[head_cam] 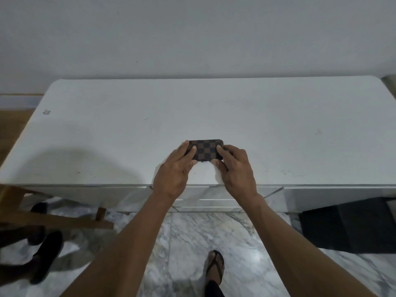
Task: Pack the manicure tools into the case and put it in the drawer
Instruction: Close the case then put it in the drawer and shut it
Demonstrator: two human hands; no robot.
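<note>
A: White-topped surface (278, 125) against a plain pale wall (192, 35); marble-veined floor (188, 232) below. Task's thing first?

B: Small flat rectangular case with rounded corners, brown-and-black chequered cover (206, 149). Lies closed, flat on the surface, near the front edge, about mid-width. No loose manicure tools visible anywhere.

A: Grip state?

B: Both on the case. Left hand (174, 168) holds the left end, fingers curled over the top, thumb at the near edge. Right hand (235, 168) mirrors it on the right end. Each pinches its own short side; the middle of the cover stays bare.

A: How will it handle?

B: My judgement: light, fairly stiff, a thin shell with a leather-like skin. Cover looks matte, so probably not slippery. Metal tools inside would add a little weight and may rattle. Not fragile, but I can't see how it fastens; if it only snaps or folds shut, tipping it could let it gape.

A: Best hold?

B: One hand across the two long edges, thumb beneath, fingers above, pressing the halves together. Keep it level.

A: Around it?

B: Drawer fronts (210, 202) directly below the surface's front edge, all shut as far as I can tell. Wooden chair frame (53, 219) to the left, dark shoes (46, 258) on the floor, a black mat (351, 226) to the right, a sandalled foot (215, 269) below.
</note>
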